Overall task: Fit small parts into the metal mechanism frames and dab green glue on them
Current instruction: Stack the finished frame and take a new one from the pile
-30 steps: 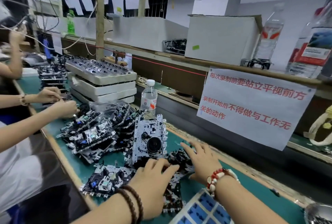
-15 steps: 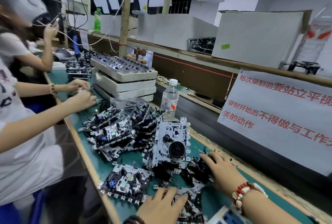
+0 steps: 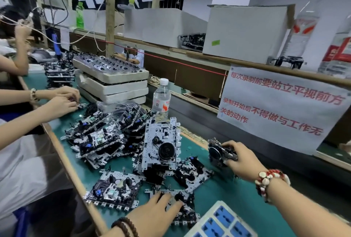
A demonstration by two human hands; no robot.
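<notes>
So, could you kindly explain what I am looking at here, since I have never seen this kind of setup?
There is no robot: a camera worn on a person's head looks down at their two bare hands over a green workbench. The right hand grips one metal mechanism frame lifted off the bench. The left hand rests flat on another frame lying there. More frames are heaped in a pile, one standing upright. A water bottle and stacked foam trays sit behind. Other workers' arms show at left.
</notes>
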